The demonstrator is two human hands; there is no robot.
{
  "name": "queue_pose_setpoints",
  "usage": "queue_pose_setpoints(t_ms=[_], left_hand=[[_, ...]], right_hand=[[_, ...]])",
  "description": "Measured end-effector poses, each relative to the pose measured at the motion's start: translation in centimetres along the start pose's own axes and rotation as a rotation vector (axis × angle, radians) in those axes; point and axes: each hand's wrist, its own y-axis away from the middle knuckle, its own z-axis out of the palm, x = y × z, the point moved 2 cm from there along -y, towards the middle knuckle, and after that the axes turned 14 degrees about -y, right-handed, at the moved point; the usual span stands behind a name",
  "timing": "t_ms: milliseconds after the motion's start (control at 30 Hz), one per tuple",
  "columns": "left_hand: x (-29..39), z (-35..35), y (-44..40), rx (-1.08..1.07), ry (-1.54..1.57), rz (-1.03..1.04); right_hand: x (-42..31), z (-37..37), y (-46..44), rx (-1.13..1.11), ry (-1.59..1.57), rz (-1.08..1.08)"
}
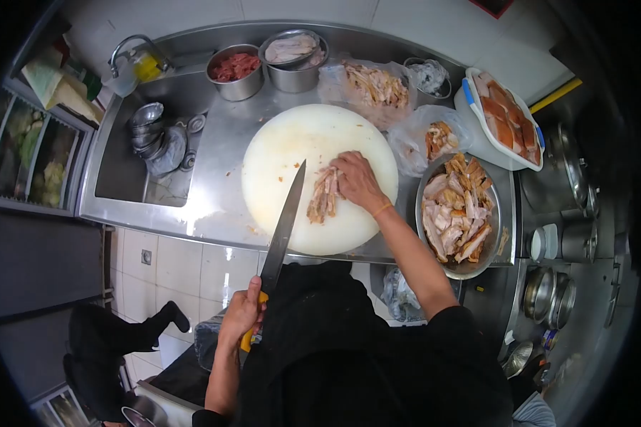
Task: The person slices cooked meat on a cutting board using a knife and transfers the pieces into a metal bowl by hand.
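My left hand (243, 312) is closed round the yellow handle of a large kitchen knife (286, 217). The long blade slants up over the left part of a round white cutting board (271, 149), its tip left of some meat. On the board lies a small pile of sliced cooked meat (323, 198). Curled fingers of my right hand (356, 178) press on the upper right end of the slices, and the fingertips are partly hidden. Small meat scraps are scattered beside the blade.
Right of the board stands a metal bowl (497, 235) of cooked meat pieces. Behind it are bagged meat strips (377, 84), a white tub (472, 117) of browned slabs and two metal pots of meat. A sink (114, 160) is at left. Another person (96, 349) is at lower left.
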Motion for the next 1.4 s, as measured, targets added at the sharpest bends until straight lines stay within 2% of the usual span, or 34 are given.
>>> queue_pose_setpoints(t_ms=[100,133,233,333,433,533,633,800,967,1100,1233,1333,1400], left_hand=[[-0.1,-1.0,-0.2,-0.042,0.050,0.006],[-0.3,-1.4,-0.6,-0.060,0.061,0.010],[-0.9,-2.4,-1.5,-0.140,0.084,-0.005],[-1.0,-2.7,-1.8,-0.252,0.069,-0.041],[-0.9,-1.7,-2.3,-0.315,-0.001,-0.029],[0.1,-1.0,-3.2,-0.358,-0.031,0.018],[1.0,-0.6,-3.5,-0.346,-0.038,0.064],[1.8,-0.5,-3.0,-0.351,-0.023,0.033],[6.4,0.0,-1.7,-0.353,0.029,0.027],[12.3,1.1,-3.1,-0.365,0.056,0.089],[21.3,2.5,-5.6,-0.299,0.038,0.139],[26.6,3.8,-8.0,-0.324,0.152,0.151],[27.7,4.4,-9.2,-0.267,0.163,0.162]], right_hand=[[-0.7,-1.1,1.7,-0.016,-0.034,0.185],[-1.1,-1.4,2.2,0.014,-0.053,0.321],[-1.8,0.0,3.3,0.294,0.025,0.292],[-3.1,3.1,3.1,0.359,0.123,0.284],[-6.7,5.4,2.8,0.331,0.150,0.383],[-8.0,7.3,2.5,0.423,0.140,0.428],[-7.3,8.7,2.0,0.517,0.024,0.370],[-6.6,8.5,2.0,0.627,-0.135,0.352],[-6.6,4.1,-0.2,0.689,-0.234,0.346],[-3.3,-0.9,-3.9,0.793,-0.174,0.249],[2.6,-7.0,-9.7,0.811,-0.084,0.119],[8.7,-9.2,-15.2,0.743,-0.132,0.076],[12.7,-9.2,-18.2,0.642,-0.078,0.083]])
